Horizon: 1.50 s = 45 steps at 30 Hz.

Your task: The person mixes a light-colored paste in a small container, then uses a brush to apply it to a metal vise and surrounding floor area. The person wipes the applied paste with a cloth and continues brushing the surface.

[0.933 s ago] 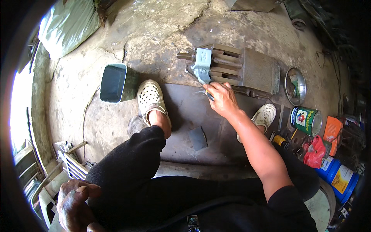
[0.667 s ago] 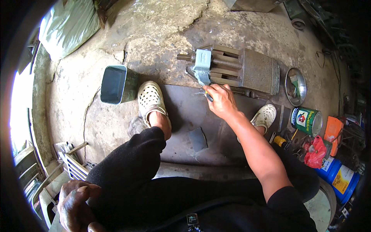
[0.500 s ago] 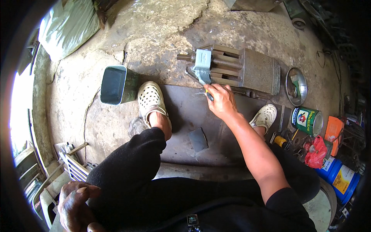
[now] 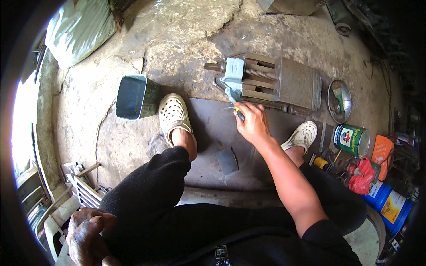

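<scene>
My right hand (image 4: pixel 253 124) reaches forward and grips a small tool with a dark handle (image 4: pixel 239 114), its tip against the near end of a grey metal vise (image 4: pixel 270 82) lying on the concrete floor. A pale blue-grey jaw block (image 4: pixel 233 73) sits on the vise's screw. My left hand (image 4: pixel 86 237) rests low at the left, fingers curled beside my dark trouser leg, holding nothing that I can see. My feet wear white perforated clogs (image 4: pixel 172 113) either side of a dark steel plate (image 4: pixel 222 133).
A dark green rectangular tin (image 4: pixel 133 96) stands left of my foot. A small grey metal piece (image 4: pixel 227 159) lies on the plate. At right are a round metal lid (image 4: pixel 339 101), a green can (image 4: pixel 351 139), a red rag (image 4: pixel 361 175) and blue containers (image 4: pixel 386 201).
My right hand has shifted slightly toward the vise's near end; the left hand and legs have stayed put.
</scene>
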Tool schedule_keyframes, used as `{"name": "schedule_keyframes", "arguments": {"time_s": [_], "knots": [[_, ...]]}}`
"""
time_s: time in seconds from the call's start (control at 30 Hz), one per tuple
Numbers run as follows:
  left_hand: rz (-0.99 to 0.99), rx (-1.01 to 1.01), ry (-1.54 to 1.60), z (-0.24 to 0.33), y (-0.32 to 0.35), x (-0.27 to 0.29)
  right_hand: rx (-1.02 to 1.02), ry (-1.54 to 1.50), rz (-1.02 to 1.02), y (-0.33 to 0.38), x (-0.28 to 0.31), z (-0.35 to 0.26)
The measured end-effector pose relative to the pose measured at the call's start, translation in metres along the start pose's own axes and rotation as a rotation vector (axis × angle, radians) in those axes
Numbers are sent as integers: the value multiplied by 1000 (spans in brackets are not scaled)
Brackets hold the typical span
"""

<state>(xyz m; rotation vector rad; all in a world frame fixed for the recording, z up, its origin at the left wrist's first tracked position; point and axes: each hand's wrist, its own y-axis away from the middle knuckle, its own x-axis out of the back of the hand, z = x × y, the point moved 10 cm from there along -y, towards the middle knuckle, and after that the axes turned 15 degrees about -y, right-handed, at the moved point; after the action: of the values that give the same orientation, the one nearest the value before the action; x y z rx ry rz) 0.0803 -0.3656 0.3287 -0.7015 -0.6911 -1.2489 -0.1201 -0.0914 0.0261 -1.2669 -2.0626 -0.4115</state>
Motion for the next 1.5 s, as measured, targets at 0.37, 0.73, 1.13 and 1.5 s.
{"name": "schedule_keyframes", "arguments": {"time_s": [0.37,0.73,1.13,1.5], "knots": [[50,62,13,-5,6,3,82,45,58,3,0,-4],[44,6,-35,4,-1,-1,105,29,39,9,2,-6],[40,43,-82,9,-7,-3,115,21,11,2,1,-10],[80,53,-79,4,-3,0,161,39,10,8,1,-6]]}}
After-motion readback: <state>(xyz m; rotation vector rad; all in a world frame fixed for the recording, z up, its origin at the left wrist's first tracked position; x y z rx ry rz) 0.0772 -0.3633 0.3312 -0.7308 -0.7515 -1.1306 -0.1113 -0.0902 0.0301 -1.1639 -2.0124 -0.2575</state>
